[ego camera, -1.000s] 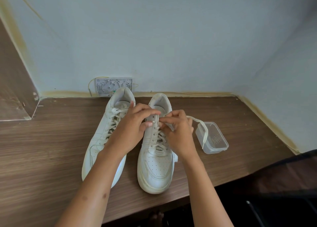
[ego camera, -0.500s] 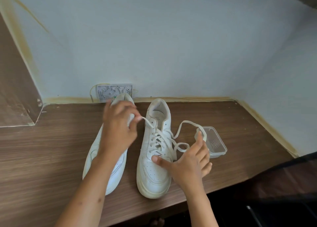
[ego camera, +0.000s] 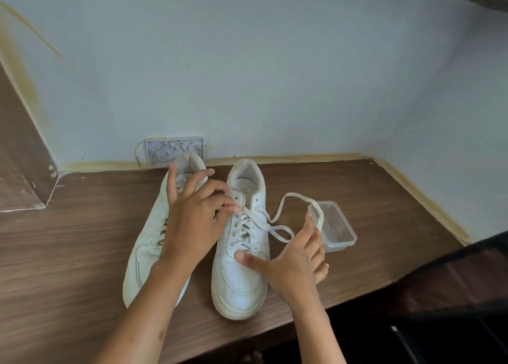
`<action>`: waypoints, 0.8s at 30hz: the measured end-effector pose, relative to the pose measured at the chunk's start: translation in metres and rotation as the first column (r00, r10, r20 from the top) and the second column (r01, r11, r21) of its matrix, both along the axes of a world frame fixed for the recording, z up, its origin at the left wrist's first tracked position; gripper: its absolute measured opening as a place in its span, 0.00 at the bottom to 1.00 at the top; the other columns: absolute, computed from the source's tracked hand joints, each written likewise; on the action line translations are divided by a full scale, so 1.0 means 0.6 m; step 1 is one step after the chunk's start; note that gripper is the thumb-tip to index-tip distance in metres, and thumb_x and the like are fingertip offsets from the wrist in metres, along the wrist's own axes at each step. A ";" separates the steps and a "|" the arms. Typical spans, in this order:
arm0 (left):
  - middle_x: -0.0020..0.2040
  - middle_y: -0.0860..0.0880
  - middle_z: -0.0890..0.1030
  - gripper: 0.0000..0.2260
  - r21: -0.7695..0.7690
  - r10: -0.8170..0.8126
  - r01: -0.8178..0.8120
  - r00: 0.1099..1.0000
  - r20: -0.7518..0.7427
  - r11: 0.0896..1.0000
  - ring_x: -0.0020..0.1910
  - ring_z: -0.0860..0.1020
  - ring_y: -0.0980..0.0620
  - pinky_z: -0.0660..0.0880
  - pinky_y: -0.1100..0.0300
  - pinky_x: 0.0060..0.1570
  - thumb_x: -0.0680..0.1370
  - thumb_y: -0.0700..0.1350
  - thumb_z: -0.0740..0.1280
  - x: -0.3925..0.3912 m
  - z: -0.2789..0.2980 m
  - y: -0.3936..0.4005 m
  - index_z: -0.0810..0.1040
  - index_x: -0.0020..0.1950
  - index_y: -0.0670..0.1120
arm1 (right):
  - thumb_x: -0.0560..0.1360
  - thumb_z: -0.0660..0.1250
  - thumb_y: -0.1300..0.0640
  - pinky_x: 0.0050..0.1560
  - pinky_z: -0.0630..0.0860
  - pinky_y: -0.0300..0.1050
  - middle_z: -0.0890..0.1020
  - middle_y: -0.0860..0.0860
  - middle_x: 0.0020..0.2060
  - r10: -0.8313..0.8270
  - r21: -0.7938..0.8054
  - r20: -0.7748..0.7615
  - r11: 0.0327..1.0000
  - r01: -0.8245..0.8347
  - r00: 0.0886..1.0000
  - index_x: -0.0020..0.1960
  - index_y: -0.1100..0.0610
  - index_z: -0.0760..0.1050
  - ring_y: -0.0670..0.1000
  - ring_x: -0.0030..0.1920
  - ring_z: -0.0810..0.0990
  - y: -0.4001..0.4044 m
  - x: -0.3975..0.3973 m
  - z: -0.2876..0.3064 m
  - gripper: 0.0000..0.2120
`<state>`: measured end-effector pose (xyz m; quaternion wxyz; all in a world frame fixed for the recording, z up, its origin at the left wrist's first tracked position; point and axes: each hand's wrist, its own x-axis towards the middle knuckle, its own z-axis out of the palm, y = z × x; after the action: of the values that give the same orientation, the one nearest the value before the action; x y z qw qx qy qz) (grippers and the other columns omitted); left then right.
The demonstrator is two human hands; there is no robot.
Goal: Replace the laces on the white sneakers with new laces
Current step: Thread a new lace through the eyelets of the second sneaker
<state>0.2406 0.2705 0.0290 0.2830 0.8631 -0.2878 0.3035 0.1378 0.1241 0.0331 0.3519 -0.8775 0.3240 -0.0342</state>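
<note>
A single head-worn wide-angle camera looks forward and steeply down from close above the tabletop point(ego camera: 82, 240), facing the corner where two pale walls meet. The near tabletop edge runs across the lower frame from 7 to 3 o'clock. Both forearms enter from 6 o'clock, the left hand point(ego camera: 192, 220) and right hand point(ego camera: 297, 256) near frame centre over a pair of sneakers point(ego camera: 242, 275). A wall socket point(ego camera: 173, 150) sits toward 11 o'clock of centre. Lens distortion bows the wall lines. No second view is available.
</note>
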 end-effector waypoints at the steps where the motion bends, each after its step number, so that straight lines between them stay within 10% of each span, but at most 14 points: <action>1: 0.47 0.58 0.82 0.05 0.011 0.019 -0.019 1.000 0.002 1.000 0.62 0.74 0.49 0.46 0.35 0.74 0.73 0.51 0.70 -0.001 -0.002 -0.002 0.84 0.38 0.55 | 0.48 0.74 0.24 0.74 0.38 0.67 0.38 0.52 0.77 0.004 0.004 0.000 1.000 -0.004 1.000 0.76 0.48 0.27 0.58 0.78 0.38 -0.001 0.000 -0.001 0.76; 8: 0.55 0.46 0.79 0.04 -0.099 0.473 -0.494 0.863 -0.181 0.864 0.63 0.68 0.39 0.48 0.27 0.70 0.77 0.46 0.69 0.021 0.006 0.071 0.82 0.48 0.47 | 0.49 0.74 0.24 0.74 0.39 0.67 0.38 0.53 0.77 0.016 0.017 -0.056 1.000 -0.015 0.998 0.75 0.48 0.26 0.58 0.78 0.37 -0.005 0.004 0.001 0.75; 13: 0.60 0.52 0.79 0.10 -0.016 0.241 -0.242 0.969 -0.050 0.970 0.65 0.69 0.42 0.52 0.31 0.68 0.76 0.56 0.67 0.017 0.016 0.053 0.85 0.50 0.54 | 0.48 0.75 0.25 0.74 0.39 0.67 0.39 0.53 0.77 0.013 0.020 -0.053 1.000 -0.012 0.999 0.76 0.47 0.28 0.58 0.78 0.38 -0.007 0.007 -0.001 0.75; 18: 0.44 0.62 0.83 0.08 0.013 0.010 -0.010 1.000 -0.012 1.000 0.61 0.75 0.52 0.43 0.38 0.74 0.73 0.58 0.69 -0.001 0.010 -0.001 0.84 0.39 0.58 | 0.48 0.74 0.25 0.74 0.40 0.67 0.40 0.52 0.77 0.018 0.018 -0.044 1.000 -0.017 0.999 0.76 0.48 0.29 0.58 0.78 0.39 -0.006 0.005 -0.003 0.75; 24: 0.44 0.52 0.83 0.04 -0.116 0.399 -0.409 0.912 -0.095 0.905 0.56 0.75 0.46 0.49 0.32 0.71 0.75 0.50 0.72 0.013 0.013 0.052 0.82 0.41 0.52 | 0.48 0.74 0.24 0.74 0.41 0.68 0.40 0.53 0.77 0.029 0.024 -0.057 0.999 -0.028 0.998 0.76 0.48 0.29 0.58 0.78 0.40 -0.008 0.006 -0.004 0.75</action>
<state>0.2486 0.3020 0.0368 0.2810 0.8930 -0.0718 0.3440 0.1411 0.1191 0.0306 0.3533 -0.8785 0.3217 -0.0004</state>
